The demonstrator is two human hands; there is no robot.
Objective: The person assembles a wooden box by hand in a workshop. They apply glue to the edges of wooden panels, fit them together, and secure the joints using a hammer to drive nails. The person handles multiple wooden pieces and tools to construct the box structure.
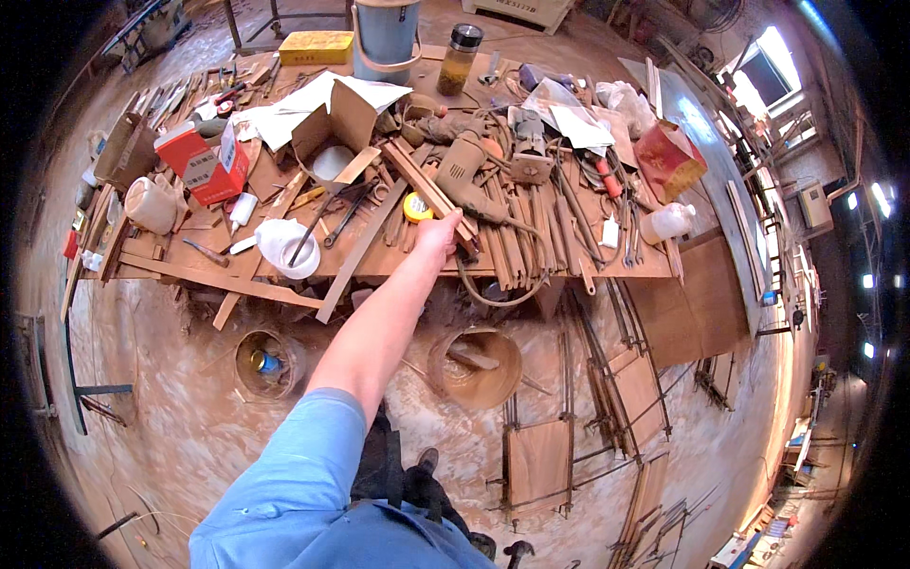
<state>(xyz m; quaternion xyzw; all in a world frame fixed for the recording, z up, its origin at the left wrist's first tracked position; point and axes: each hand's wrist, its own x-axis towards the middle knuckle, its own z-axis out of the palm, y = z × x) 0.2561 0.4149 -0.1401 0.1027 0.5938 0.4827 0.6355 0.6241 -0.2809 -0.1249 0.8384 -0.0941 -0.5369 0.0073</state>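
My left hand [438, 238] reaches forward over the near edge of the cluttered workbench, its fingers closed round the near end of a bundle of narrow reddish-brown wooden strips [422, 183]. Those strips slant away to the upper left. Just left of the hand lies a round yellow tape measure [415, 208]. To its right sits a dusty power drill [466, 173], its cord looping over several more wood strips [517, 247]. My right hand is out of view.
On the workbench [379, 263] stand a blue bucket [387, 43], a jar with a dark lid [459, 62], a red-and-white box [201, 161], an open carton [334, 128] and a white plastic container [286, 248]. Two round tubs [477, 368] [268, 365] and metal-framed panels [538, 463] are on the floor.
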